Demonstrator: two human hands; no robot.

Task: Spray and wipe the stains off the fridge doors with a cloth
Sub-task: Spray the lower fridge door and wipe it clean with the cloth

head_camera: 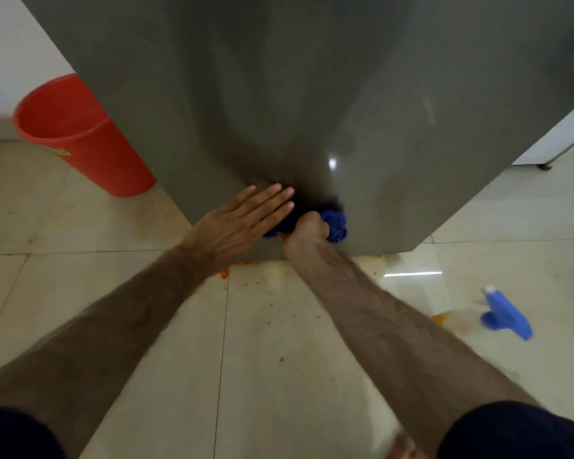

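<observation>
Low on the grey fridge door (279,94), near its bottom edge, a bunched blue cloth (333,223) is pressed against the metal. The right hand (307,231) has its grip closed tight around the cloth, fingers curled into the folds so that only the wad's right end and a strip on the left show. Just beside it, the left hand (246,220) lies flat on the door, grip wide, fingers straight and close together, their tips touching the dark shadow above the cloth. Both forearms reach forward from dark sleeves at the bottom corners. Below the door's edge, orange splatter (224,272) and small specks mark the glossy tiled floor (113,309). A blue spray bottle (506,314) lies on the floor well to the right, blurred, near another orange smear (441,317). A red bucket (77,134) stands at the left, partly hidden behind the fridge.
</observation>
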